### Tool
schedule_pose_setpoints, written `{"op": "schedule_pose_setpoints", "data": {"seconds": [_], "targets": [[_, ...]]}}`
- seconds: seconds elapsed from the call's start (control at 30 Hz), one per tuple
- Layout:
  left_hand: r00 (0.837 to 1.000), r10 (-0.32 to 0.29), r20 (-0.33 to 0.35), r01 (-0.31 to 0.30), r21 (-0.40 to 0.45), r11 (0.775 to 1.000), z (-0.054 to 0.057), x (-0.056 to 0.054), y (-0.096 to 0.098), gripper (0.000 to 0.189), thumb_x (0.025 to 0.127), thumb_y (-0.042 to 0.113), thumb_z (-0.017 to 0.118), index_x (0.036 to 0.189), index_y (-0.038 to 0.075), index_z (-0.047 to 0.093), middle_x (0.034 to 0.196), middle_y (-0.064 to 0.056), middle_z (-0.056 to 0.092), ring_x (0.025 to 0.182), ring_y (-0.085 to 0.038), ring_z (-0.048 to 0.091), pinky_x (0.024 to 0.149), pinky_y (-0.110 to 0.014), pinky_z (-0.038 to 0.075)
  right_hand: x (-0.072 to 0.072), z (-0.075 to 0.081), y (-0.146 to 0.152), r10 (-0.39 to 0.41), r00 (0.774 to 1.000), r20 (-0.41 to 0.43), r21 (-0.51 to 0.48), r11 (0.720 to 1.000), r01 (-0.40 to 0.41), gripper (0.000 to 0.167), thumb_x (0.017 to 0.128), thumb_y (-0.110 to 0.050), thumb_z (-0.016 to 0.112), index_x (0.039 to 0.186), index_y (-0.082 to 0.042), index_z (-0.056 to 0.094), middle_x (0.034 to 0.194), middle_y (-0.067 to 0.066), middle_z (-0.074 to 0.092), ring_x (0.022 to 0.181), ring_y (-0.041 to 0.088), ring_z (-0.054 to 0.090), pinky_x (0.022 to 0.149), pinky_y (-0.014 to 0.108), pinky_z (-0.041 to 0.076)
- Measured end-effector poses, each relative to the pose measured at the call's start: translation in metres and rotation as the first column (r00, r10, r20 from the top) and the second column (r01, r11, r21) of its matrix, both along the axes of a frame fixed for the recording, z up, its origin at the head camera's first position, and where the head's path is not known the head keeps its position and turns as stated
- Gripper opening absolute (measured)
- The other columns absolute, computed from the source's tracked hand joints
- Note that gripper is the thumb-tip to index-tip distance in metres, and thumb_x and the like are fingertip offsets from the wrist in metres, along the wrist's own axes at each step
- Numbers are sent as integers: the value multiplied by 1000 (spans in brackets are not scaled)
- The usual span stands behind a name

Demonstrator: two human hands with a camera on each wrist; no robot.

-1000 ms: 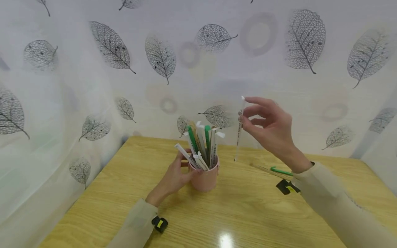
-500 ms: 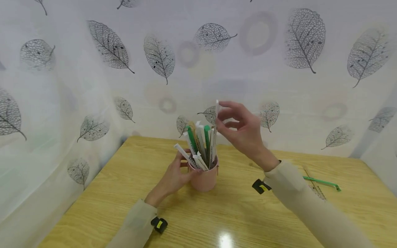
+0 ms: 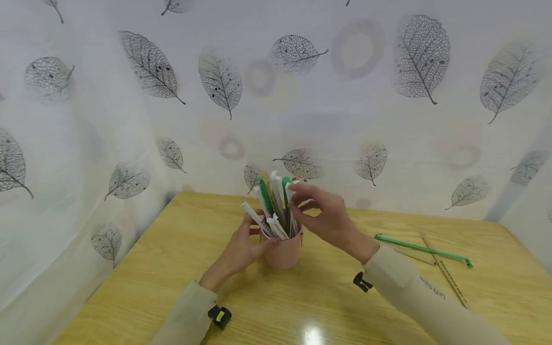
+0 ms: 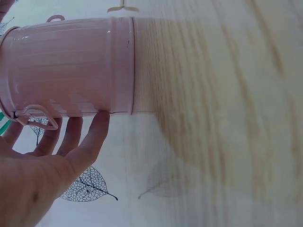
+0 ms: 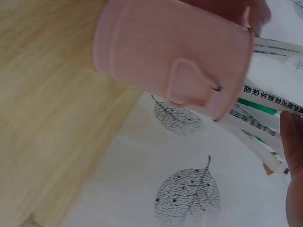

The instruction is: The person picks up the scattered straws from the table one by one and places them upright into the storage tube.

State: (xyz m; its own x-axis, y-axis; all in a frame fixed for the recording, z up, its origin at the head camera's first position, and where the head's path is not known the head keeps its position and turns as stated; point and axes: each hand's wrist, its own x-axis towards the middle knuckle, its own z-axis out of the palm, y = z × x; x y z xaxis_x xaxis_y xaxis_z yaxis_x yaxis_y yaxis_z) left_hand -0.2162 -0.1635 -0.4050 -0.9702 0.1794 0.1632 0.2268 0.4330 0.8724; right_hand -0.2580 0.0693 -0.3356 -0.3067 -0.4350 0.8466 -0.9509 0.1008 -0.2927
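Observation:
A pink pail-shaped holder (image 3: 282,253) with small loop handles stands on the table, filled with paper-wrapped straws (image 3: 276,194) in white, green and tan. My left hand (image 3: 242,244) grips its left side, thumb at the front rim and fingers reaching behind. In the left wrist view these fingers lie along the pail's wall beside a handle. On the right, my right hand (image 3: 323,211) pinches a white wrapped straw (image 5: 265,97) by its upper part, its lower end inside the pail among the others. Printed characters show on its wrapper in the right wrist view.
Right of the pail, a green straw (image 3: 424,247) lies crossed with a thin brown printed straw (image 3: 448,275) and another thin one (image 3: 414,255) on the wood-grain table (image 3: 327,297). A leaf-patterned white curtain (image 3: 327,110) hangs behind and to the left.
My right hand has carried the white straw leftward from beside the pail, then lowered it in among the others. The left hand stays on the pail. Straws on the table are less covered.

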Motion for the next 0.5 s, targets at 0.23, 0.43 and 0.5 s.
{"op": "schedule_pose_setpoints", "data": {"seconds": [0.23,0.43,0.5], "targets": [[1000,-3,8,3,12,1000,0,0,0,76,89,36,78,151,25,35,143,-11,55,125,-37,60,99,-51,56,4,-22,6,-12,997,77,40,999,9,52,79,18,74,127,2,61,98,16,75,83,25,76,69,23,62],[1000,8,24,-8,16,1000,1,0,1,76,88,36,79,150,26,36,145,-8,53,128,-34,58,103,-51,53,3,-32,10,-23,994,111,51,999,17,51,82,17,73,128,2,58,99,17,76,84,25,76,69,22,62],[1000,8,23,-9,13,1000,0,-1,1,75,88,36,79,149,26,36,146,-7,52,128,-33,58,104,-51,52,2,-32,12,-28,993,115,49,999,22,51,82,17,73,129,3,57,99,18,77,85,26,77,69,22,62]]}}
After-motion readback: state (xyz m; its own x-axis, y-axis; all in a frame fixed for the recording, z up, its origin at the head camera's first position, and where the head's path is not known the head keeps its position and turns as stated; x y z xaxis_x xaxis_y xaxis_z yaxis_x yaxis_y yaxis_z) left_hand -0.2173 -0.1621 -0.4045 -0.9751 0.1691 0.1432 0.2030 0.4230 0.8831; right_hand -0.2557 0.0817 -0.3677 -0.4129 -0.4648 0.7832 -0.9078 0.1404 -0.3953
